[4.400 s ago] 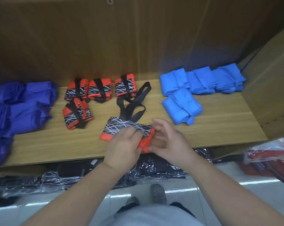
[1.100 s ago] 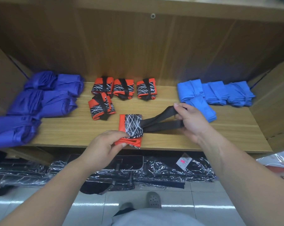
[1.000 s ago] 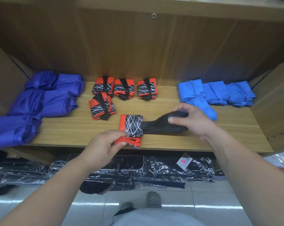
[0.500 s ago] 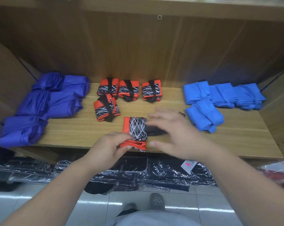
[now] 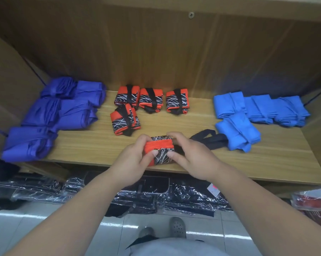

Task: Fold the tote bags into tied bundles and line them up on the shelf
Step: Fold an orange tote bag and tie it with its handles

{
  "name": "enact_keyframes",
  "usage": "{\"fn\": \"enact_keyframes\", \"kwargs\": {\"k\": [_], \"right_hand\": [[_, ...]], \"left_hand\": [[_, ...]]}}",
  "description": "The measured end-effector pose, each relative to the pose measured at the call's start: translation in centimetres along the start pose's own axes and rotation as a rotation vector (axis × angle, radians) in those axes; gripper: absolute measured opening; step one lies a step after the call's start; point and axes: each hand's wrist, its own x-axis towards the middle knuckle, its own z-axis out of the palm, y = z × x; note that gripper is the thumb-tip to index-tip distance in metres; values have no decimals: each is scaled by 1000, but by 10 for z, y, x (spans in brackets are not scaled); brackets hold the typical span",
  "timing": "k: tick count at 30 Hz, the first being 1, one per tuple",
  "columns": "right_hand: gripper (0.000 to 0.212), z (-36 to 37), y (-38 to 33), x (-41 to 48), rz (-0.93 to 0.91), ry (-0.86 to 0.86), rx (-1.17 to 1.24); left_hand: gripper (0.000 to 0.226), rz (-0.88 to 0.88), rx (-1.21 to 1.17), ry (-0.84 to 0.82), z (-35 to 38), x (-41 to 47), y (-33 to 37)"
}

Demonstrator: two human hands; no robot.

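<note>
A folded orange and black patterned tote bag (image 5: pixel 161 148) sits near the front edge of the wooden shelf (image 5: pixel 192 163). My left hand (image 5: pixel 135 159) grips its left side and my right hand (image 5: pixel 191 156) grips its right side. Its black straps (image 5: pixel 207 139) trail loose to the right, reaching a light blue bundle. Several tied orange and black bundles (image 5: pixel 150 100) lie behind, three in a row at the back and one (image 5: pixel 124 120) in front of them.
Dark blue bundles (image 5: pixel 52 115) fill the shelf's left side and light blue bundles (image 5: pixel 257 109) the right. Wooden side walls close in the shelf. Plastic-wrapped dark bags (image 5: pixel 156 196) lie below the shelf, and my shoes (image 5: pixel 177 227) stand on the tiled floor.
My right hand let go of the black straps and came left onto the folded bag. The bag has been folded smaller, with its orange edge on top. The straps lie slack on the shelf.
</note>
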Motion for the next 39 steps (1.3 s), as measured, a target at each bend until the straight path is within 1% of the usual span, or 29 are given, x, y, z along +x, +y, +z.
{"fn": "enact_keyframes", "kwargs": {"k": [4, 6, 10, 14, 17, 19, 21, 23, 26, 32, 36, 39], "right_hand": [[34, 8, -1, 2, 56, 106, 89], [29, 11, -3, 8, 100, 135, 101], [24, 9, -6, 20, 151, 156, 84], [13, 5, -5, 30, 193, 162, 87], [14, 6, -1, 38, 230, 161, 60], [14, 7, 3, 42, 232, 165, 51], [18, 8, 4, 43, 220, 140, 46], [30, 10, 5, 43, 191, 103, 22], [42, 8, 4, 41, 175, 35, 31], [40, 10, 4, 35, 192, -22, -37], [41, 16, 2, 30, 193, 27, -51], [37, 16, -3, 24, 201, 65, -16]], "left_hand": [[24, 17, 13, 129, 4, 11, -4], [26, 16, 36, 172, 5, 16, -6], [27, 10, 102, 186, 4, 28, -5], [24, 41, 186, 212, 7, 40, -3], [20, 51, 269, 228, 13, 45, 0], [19, 49, 388, 262, 15, 45, 0], [30, 65, 513, 268, 14, 43, 0], [41, 120, 554, 281, 13, 44, -4], [41, 144, 507, 323, 16, 48, -8], [35, 204, 375, 344, 30, 46, -17], [31, 218, 256, 375, 34, 45, -22], [38, 155, 182, 314, 32, 38, -20]]}}
